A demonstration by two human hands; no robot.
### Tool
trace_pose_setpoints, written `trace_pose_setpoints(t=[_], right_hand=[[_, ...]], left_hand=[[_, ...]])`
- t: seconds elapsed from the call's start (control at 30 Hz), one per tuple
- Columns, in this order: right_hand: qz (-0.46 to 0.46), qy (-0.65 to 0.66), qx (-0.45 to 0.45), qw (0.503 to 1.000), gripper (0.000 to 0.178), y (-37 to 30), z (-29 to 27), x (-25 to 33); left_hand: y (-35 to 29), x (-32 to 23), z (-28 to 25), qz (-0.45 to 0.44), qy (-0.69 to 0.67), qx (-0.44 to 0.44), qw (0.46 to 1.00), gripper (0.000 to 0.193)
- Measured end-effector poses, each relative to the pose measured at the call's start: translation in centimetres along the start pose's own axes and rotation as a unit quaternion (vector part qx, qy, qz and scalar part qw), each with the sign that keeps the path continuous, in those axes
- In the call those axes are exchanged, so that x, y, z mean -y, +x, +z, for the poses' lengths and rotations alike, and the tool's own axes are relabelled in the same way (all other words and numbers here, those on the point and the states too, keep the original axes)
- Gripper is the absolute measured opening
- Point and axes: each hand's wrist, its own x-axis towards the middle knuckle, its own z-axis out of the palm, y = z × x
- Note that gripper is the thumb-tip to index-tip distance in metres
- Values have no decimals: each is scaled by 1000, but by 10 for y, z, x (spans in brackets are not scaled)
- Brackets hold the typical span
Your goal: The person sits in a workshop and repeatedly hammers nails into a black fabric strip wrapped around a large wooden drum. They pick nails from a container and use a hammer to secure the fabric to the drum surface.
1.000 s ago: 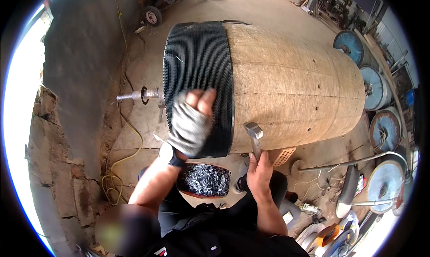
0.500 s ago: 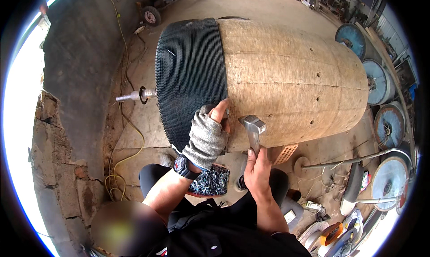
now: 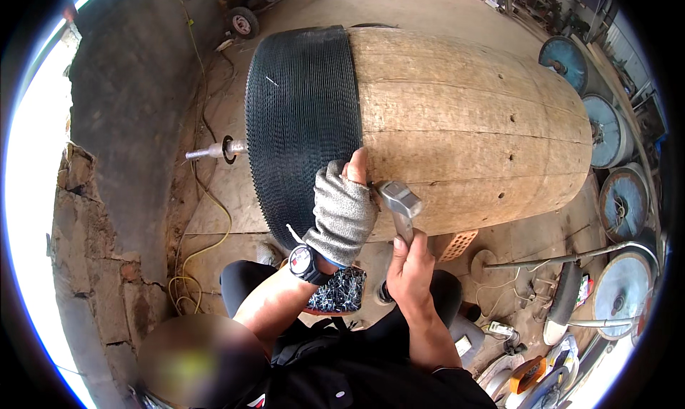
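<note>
A large wooden drum (image 3: 464, 116) lies on its side before me, its left part wrapped in closely packed rows of black toothed strip (image 3: 303, 102). My left hand (image 3: 341, 209), in a grey knitted glove with bare fingertips, presses at the right edge of the strip. Its fingers are pinched together, and whatever they hold is hidden. Just to the right, my right hand (image 3: 410, 270) grips a short hammer (image 3: 401, 198) by the handle. The metal head is close beside the left fingers, over the wood. Below my left wrist sits a tub holding many small nails (image 3: 337, 291).
A metal shaft (image 3: 214, 152) sticks out of the drum's left end. Several blue-ended rollers (image 3: 606, 131) line the right side. A perforated brick (image 3: 457, 245) stands under the drum. Yellow cable (image 3: 187, 266) lies along the left wall; spools and tools lie at lower right.
My left hand has shifted slightly to the right and turned at the wrist, with its fingers nearer the hammer head. The right hand and hammer have barely moved.
</note>
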Motion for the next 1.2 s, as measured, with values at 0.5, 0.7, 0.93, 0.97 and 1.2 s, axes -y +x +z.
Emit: trace_pose_setpoints(t=[0.5, 0.7, 0.93, 0.97, 1.2], right_hand=[[36, 24, -15, 999, 21, 0, -9, 3], [6, 2, 0, 1000, 22, -3, -1, 1], [10, -20, 12, 1000, 22, -1, 1, 5], [4, -32, 18, 999, 22, -1, 0, 4], [-3, -83, -4, 996, 20, 0, -1, 7]], left_hand=[[-7, 10, -5, 7, -57, 20, 998, 80], [-5, 7, -19, -6, -74, 33, 997, 77], [-3, 4, -9, -8, -38, 28, 999, 74], [-3, 3, -7, -5, -34, 27, 999, 74], [-3, 2, -2, 9, -5, 27, 1000, 78]])
